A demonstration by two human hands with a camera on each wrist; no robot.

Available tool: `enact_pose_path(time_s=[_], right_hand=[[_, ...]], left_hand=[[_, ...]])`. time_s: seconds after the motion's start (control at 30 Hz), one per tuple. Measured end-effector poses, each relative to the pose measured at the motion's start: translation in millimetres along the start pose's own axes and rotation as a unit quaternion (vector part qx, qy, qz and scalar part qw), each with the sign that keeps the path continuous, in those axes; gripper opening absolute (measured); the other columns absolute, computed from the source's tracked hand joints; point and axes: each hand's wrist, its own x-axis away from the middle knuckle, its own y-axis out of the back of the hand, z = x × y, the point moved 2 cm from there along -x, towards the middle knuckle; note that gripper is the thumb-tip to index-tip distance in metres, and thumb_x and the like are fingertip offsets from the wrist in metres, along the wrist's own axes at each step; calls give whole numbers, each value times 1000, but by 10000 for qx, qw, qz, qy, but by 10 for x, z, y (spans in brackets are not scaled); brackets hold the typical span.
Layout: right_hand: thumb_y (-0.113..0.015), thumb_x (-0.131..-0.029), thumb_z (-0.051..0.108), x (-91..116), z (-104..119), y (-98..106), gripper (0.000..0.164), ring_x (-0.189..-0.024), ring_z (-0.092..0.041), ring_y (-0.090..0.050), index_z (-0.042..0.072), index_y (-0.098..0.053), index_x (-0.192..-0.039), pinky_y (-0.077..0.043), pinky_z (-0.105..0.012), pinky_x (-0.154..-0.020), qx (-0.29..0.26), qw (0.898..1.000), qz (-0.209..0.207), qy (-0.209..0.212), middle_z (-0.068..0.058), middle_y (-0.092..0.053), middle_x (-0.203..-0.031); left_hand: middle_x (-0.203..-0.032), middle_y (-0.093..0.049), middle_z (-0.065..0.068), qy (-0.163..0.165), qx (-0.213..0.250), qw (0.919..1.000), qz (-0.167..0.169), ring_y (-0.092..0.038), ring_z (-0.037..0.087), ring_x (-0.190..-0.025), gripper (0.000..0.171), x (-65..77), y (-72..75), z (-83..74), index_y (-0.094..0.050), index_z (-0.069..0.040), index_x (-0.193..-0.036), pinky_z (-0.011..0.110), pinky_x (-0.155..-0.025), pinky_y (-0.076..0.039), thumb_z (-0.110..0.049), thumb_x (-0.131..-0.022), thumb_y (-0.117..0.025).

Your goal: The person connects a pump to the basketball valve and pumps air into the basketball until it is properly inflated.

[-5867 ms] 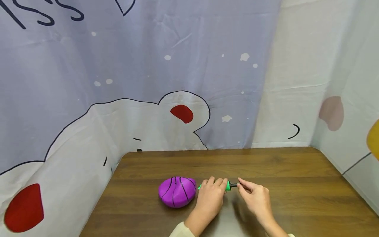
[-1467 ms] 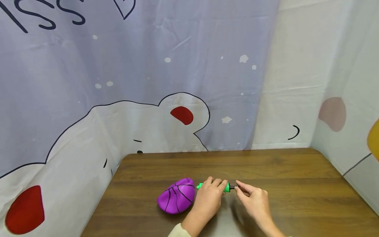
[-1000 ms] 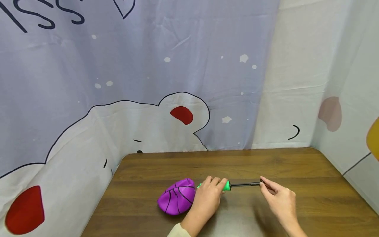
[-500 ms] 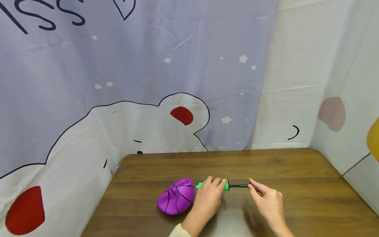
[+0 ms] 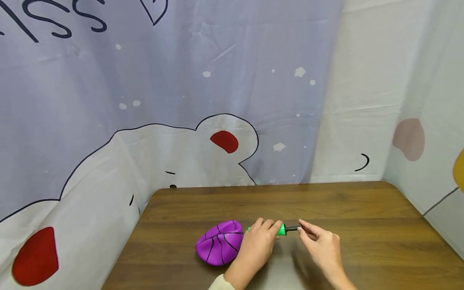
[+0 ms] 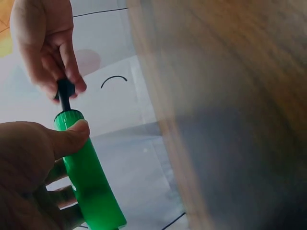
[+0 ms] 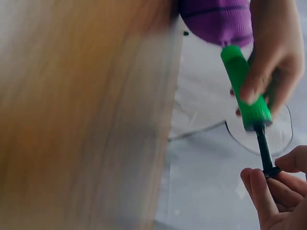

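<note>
A purple ball [image 5: 219, 244] with black lines, dented and partly flat, lies on the wooden table. Just right of it is a green hand pump [image 5: 282, 229], held level; its nozzle end meets the ball in the right wrist view. My left hand [image 5: 256, 246] grips the green barrel [image 6: 94, 182], thumb along its top and fingers wrapped underneath. With thumb and fingertips, my right hand [image 5: 321, 246] pinches the black handle [image 7: 271, 171] at the end of the plunger rod [image 7: 264, 147]. A short length of rod shows outside the barrel.
The brown wooden table [image 5: 377, 225] spreads out on both sides of the hands. Behind it and to the right hangs a printed cloth [image 5: 275, 100], bluish and white with a cartoon bear outline.
The right hand drew the plunger far out about a second ago, then moved left, pushing much of the rod back in. Compared with the oldest frame, the ball is turned and more creased.
</note>
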Motion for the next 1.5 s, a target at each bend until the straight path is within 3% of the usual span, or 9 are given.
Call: enact_pose_path(time_s=[0.27,0.5,0.8,0.97,1.07,1.17,1.33,1.5], right_hand=[[-78,-85,12,-83,-131,358,21,-69,24,-55,10,-81,-106,-44,-1,-58,577,9977,-262,-232,-8,-78,-87],[-78,-86,14,-117,-177,478,21,-69,25,-54,11,-81,-107,-43,-1,-59,683,9966,-399,-219,-8,-78,-87],[-79,-85,12,-55,-88,287,21,-74,26,-53,11,-81,-107,-45,-1,-60,536,9977,-408,-28,-6,-78,-89],[-80,-84,9,14,31,51,21,-72,15,-62,10,-81,-105,-49,-5,-56,404,9980,-348,353,-4,-78,-86],[-80,-84,6,67,82,-82,22,-73,6,-68,6,-80,-106,-51,-7,-55,144,9989,-137,426,-7,-78,-87],[-81,-83,4,100,106,-154,23,-75,7,-67,4,-79,-106,-51,-6,-59,-140,9994,71,318,-9,-78,-90],[-81,-83,4,79,102,-99,23,-76,15,-62,3,-79,-105,-52,-5,-62,-394,9990,179,109,-12,-77,-91],[-81,-83,7,-4,40,88,22,-73,18,-60,7,-80,-105,-49,-4,-60,-67,10000,-40,17,-10,-78,-89]], left_hand=[[-110,-69,-9,97,145,9997,152,-61,13,-97,41,-5,40,27,-64,-24,-122,26,-68,-57,-34,-85,-79],[-107,-69,-8,70,110,9999,46,-61,13,-94,39,-5,47,53,-64,-23,-119,26,-68,-56,-32,-84,-80],[-107,-71,-5,-163,-342,9990,-252,-63,13,-94,43,-32,84,54,-70,-18,-121,27,-83,-56,-32,-83,-81],[-110,-72,-4,-208,-464,9986,-142,-63,14,-94,45,-30,107,25,-71,-17,-122,27,-84,-56,-30,-81,-83],[-110,-72,-5,-223,-508,9984,-84,-64,13,-95,44,-7,99,11,-71,-18,-123,27,-85,-56,-31,-82,-83],[-108,-72,-6,-229,-446,9986,-144,-64,13,-94,43,25,79,13,-72,-19,-122,26,-85,-55,-33,-82,-82],[-104,-71,-7,-169,-269,9990,-323,-63,12,-91,43,44,80,24,-70,-23,-120,27,-80,-57,-34,-81,-82],[-105,-70,-8,-45,-137,9996,-246,-63,13,-94,45,27,93,34,-67,-25,-122,29,-81,-58,-35,-81,-82]])
